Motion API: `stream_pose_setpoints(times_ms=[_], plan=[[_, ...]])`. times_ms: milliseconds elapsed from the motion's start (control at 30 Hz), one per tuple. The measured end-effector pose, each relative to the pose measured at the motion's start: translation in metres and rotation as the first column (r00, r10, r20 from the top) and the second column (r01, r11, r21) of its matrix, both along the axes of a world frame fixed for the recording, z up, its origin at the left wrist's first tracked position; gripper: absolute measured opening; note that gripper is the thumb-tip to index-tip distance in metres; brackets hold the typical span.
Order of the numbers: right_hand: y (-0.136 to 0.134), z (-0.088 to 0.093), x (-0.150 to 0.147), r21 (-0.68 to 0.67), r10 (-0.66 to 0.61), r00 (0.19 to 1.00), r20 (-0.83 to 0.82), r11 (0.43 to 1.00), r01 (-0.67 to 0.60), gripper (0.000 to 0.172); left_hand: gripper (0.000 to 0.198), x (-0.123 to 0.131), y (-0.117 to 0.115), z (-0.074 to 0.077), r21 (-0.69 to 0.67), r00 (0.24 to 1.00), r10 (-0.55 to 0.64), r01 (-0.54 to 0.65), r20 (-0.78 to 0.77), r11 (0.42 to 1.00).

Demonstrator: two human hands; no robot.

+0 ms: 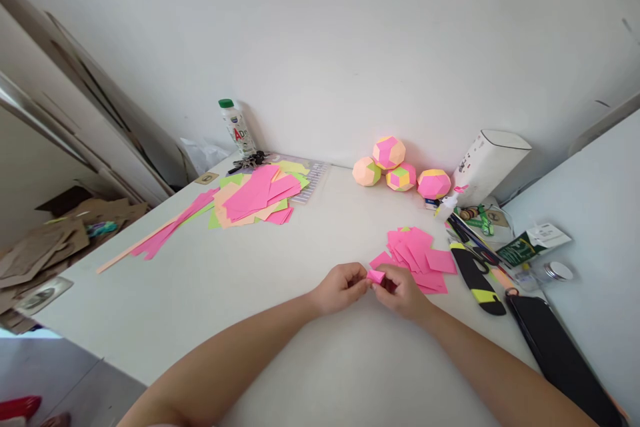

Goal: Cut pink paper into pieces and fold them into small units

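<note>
A small folded pink paper piece [375, 276] is pinched between both hands above the white table [200, 320]. My left hand [341, 287] has its fingers closed on the paper's left side. On the other side, my right hand [400, 290] grips it with thumb and fingers. Just behind my right hand lies a loose pile of pink paper pieces [415, 250], with a bit of green among them. Several faceted paper balls [389, 153] in pink, peach, yellow and green rest against the wall.
Colored sheets [255, 197] lie at the back left, with long strips [175, 227] beside them and a green-capped bottle [237, 128] behind. On the right are a white container [487, 167], a black-and-yellow cutter [477, 280], a clear jar [557, 272] and a black case [560, 360].
</note>
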State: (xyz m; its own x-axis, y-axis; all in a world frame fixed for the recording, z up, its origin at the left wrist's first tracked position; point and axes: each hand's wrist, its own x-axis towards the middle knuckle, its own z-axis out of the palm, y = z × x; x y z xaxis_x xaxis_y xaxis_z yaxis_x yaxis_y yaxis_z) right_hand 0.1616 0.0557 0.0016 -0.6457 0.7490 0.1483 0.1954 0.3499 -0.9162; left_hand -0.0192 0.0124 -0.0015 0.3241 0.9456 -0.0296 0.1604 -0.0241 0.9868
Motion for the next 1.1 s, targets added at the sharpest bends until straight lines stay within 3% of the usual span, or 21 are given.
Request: stream_pose_setpoints(times_ms=[233,467,900,1100], plan=[[-0.0025,0.0040,-0.0006,0.004,0.019,1.000,-0.008,1.000,-0.019,0.020,0.033,0.0005,0.0000,0.0016,0.034,0.999,-0.005,0.007,-0.048,0.999],[-0.0016,0.0055,-0.0011,0.000,0.015,1.000,0.002,1.000,-0.015,0.009,0.034,0.0005,-0.0008,0.0014,0.019,1.000,0.006,-0.006,-0.021,1.000],[-0.0013,0.0008,-0.0001,-0.003,-0.025,1.000,0.013,1.000,0.025,0.014,0.028,0.0006,-0.0006,0.0018,-0.001,0.999,0.044,-0.044,0.022,0.999],[-0.0020,0.0041,-0.0012,0.004,-0.007,1.000,0.008,1.000,0.007,0.007,0.029,0.0006,-0.0009,0.0030,-0.013,0.999,0.042,-0.042,0.009,0.999]])
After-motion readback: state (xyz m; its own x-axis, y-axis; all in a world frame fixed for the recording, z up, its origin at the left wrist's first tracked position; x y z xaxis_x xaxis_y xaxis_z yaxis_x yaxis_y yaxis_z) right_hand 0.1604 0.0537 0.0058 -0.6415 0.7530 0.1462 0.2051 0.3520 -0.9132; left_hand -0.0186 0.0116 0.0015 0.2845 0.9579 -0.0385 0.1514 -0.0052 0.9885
